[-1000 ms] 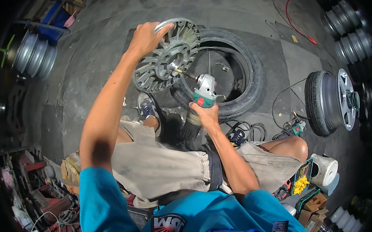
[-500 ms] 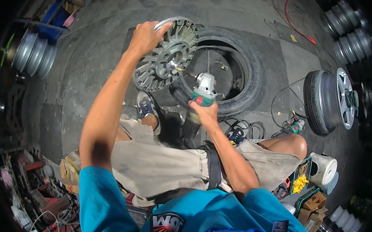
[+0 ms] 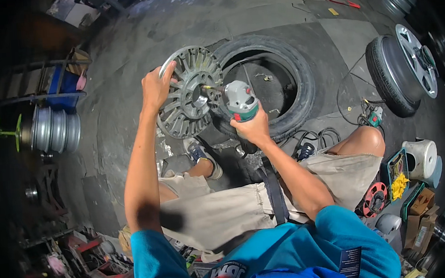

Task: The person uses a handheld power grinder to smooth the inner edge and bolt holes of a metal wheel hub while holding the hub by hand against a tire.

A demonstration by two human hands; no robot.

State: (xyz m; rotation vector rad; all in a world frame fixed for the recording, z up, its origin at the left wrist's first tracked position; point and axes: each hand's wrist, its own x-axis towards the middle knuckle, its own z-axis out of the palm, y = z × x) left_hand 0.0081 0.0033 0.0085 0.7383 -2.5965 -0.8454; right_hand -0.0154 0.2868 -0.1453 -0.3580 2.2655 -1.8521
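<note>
My left hand (image 3: 158, 85) grips the outer edge of a grey multi-spoke alloy wheel (image 3: 176, 110), which stands tilted up on its rim in front of me. My right hand (image 3: 254, 127) is wrapped round the body of a handheld power grinder (image 3: 241, 97) with a grey head and a green and red housing. Its thin shaft points left, and the tip (image 3: 206, 87) is at the wheel's centre bore; whether it touches the metal I cannot tell. Behind and to the right, a bare black tyre (image 3: 303, 76) lies flat on the floor.
At right stands a tyre beside a silver wheel (image 3: 408, 48), with a second green power tool (image 3: 374, 116) and coiled cables near my knee. A white bucket (image 3: 421, 158) and baskets are at the lower right. Stacked silver rims (image 3: 56, 129) stand at left, with cluttered tools at lower left.
The view has shifted. The wheel has come closer to me relative to the tyre and turned a little, and the grinder's tip now sits at the bore's upper right side.
</note>
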